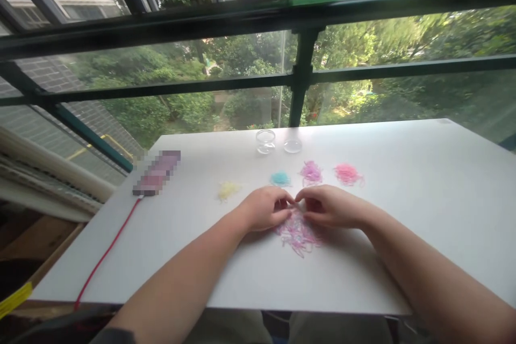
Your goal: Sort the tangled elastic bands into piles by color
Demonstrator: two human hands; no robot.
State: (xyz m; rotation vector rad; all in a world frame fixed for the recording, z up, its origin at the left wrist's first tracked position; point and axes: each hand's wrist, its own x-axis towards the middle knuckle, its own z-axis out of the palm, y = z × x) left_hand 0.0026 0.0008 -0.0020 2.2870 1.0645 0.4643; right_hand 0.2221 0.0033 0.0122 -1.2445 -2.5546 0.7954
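The white tabletop (pixel 427 199) spread out to both sides of the grip, its front edge well apart on the near side and its far edge beyond two clear round containers (pixel 265 142). Just past the fingertips, a yellow pile (pixel 228 190), blue pile (pixel 280 178), purple pile (pixel 311 172) and pink pile (pixel 347 173) ran left to right. The left hand (pixel 264 208) and right hand (pixel 334 207) angled inward, fingers curled, forefingers almost meeting, thumbs lower; whether either pinched a strand could not be told. The mixed pile (pixel 300 236) lay under and on the near side of the fingertips, its strands pointing every way, the heap trailing toward the front edge.
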